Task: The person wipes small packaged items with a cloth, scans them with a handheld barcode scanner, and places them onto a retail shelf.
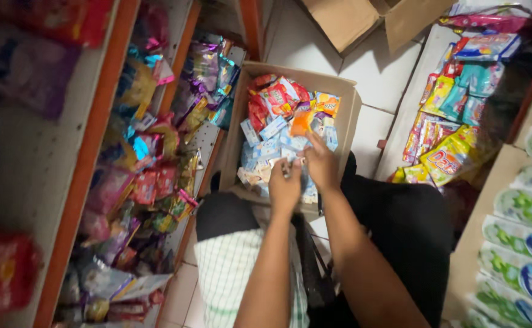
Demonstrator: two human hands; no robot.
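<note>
Both your hands are down in the open cardboard box (352, 115) on the tiled floor in front of you. It is tan, flaps folded out, filled with small sachets (275, 136): pale blue ones in the middle, red and orange ones toward the far end. Your left hand (284, 188) is curled around a small packet (286, 168). Your right hand (322, 163) lies flat on the pale blue sachets, fingers loose. Shelves (96, 121) of shiny wrappers run along your left.
</note>
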